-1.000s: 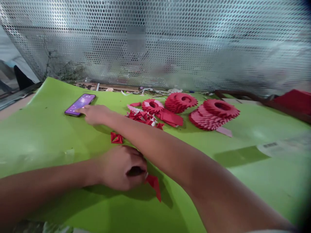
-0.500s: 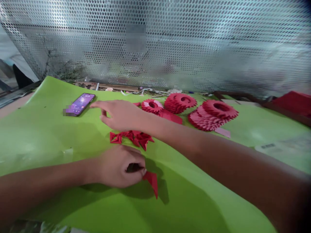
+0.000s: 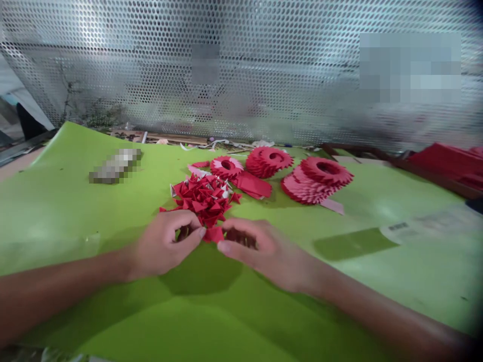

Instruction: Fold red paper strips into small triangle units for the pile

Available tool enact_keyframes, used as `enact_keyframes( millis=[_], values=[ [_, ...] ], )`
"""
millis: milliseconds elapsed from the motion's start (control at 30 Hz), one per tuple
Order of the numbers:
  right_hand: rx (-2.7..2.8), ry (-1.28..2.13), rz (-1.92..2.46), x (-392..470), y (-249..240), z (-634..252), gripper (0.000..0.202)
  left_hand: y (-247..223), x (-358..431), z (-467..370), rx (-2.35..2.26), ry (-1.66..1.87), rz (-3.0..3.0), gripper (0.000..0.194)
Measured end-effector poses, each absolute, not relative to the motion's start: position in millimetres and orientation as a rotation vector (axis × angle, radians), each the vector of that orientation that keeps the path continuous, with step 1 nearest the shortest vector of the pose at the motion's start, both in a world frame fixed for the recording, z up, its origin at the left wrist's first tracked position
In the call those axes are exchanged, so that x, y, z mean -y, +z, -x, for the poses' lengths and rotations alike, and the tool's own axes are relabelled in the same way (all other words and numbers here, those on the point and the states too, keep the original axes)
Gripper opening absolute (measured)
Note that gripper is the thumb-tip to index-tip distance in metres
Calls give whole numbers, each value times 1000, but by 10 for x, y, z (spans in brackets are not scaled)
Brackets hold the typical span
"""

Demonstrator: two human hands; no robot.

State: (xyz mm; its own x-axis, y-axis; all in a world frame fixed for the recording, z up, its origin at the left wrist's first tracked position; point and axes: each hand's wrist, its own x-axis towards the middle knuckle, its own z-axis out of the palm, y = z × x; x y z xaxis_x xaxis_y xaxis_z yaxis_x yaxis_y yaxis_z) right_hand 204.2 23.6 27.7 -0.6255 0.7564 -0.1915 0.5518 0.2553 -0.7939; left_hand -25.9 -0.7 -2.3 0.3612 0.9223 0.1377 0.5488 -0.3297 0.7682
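Observation:
A small red folded paper piece [image 3: 214,235] is held between my two hands, low over the green sheet. My left hand [image 3: 166,241] pinches its left edge with thumb and forefinger. From the right, my right hand [image 3: 269,254] has its thumb and forefinger closed at the piece's other edge. Just beyond the fingertips lies a heap of red folded paper triangles [image 3: 202,196], with some white showing among them. A stack of flat red paper slips [image 3: 253,184] rests right of the heap.
Behind the slips stand a small red-and-pink paper ring [image 3: 226,167], a red ring stack [image 3: 269,161] and a taller pink-and-red one [image 3: 317,180]. A phone [image 3: 116,166], blurred out, lies at left. The green sheet [image 3: 113,317] covers the table before a perforated metallic screen [image 3: 264,70].
My right hand has drawn back from beside the phone to the red folded paper piece. My left hand has shifted left and slightly away with the piece, and the heap is uncovered.

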Motion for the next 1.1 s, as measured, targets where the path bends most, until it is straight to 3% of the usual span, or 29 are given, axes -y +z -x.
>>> enact_keyframes(
  millis=[433,733,1100],
  values=[
    [2025,1551,1187,-243,74,-2023,28,21,8,271,-1215,650,-1962,29],
    [2095,1507,1112,-201,30,-1983,35,25,-10,269,-1179,427,-2043,41],
    [2136,1534,1164,-147,62,-1964,35,-53,-17,282,-1137,441,-2156,40]
  ],
)
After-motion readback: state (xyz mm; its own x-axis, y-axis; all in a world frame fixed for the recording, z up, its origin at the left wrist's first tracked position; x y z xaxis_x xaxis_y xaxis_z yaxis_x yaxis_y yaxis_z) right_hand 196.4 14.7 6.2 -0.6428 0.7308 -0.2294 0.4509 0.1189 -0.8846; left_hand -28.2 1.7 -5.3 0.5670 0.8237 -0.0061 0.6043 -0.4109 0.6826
